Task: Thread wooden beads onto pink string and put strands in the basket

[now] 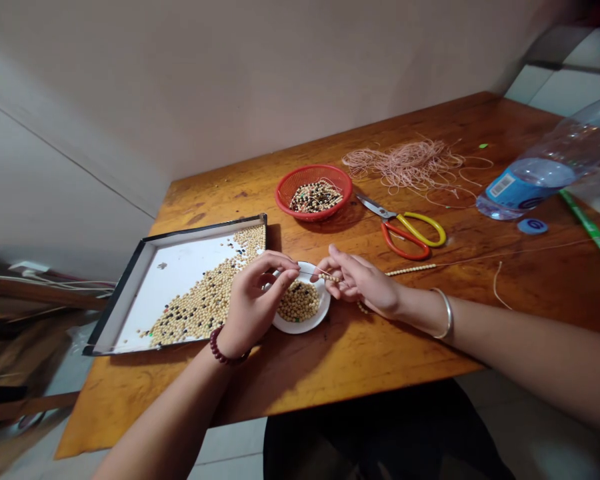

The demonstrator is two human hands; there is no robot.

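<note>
1. At the far left, a shallow metal tray (205,230) with a white lining holds a spread of loose pale beads (200,310), with some dark ones among them.

2. The left hand (255,300) is curled almost closed above the tray's right corner and the saucer, with a dark red bead bracelet (221,347) on its wrist. Its thumb and fingertips pinch one end of a thin stiff strand (310,271).

3. That strand is the centre of it all: it lies nearly level, running left to right, above a white saucer (305,325) of pale beads (299,301). It spans the gap between the hands, about equally near each, though its beaded end sits on the right-hand side.

4. The right hand (363,280) is also nearly closed, its fingertips (333,257) at the strand's right end, where a few small beads (329,277) sit. Exactly which of these it grips is hidden. A silver bangle (447,313) circles its wrist.

5. Farther back, a red plastic basket (280,193) holds mixed beads (316,197), beside a tangle of pink cord (405,163) and yellow-and-orange scissors (405,230).

6. To the right of the hand, a row of strung beads (410,269) lies on the wooden table (380,353) — and at the far right are a water bottle (535,173), a blue cap (533,226) and a green stick (593,230).
</note>
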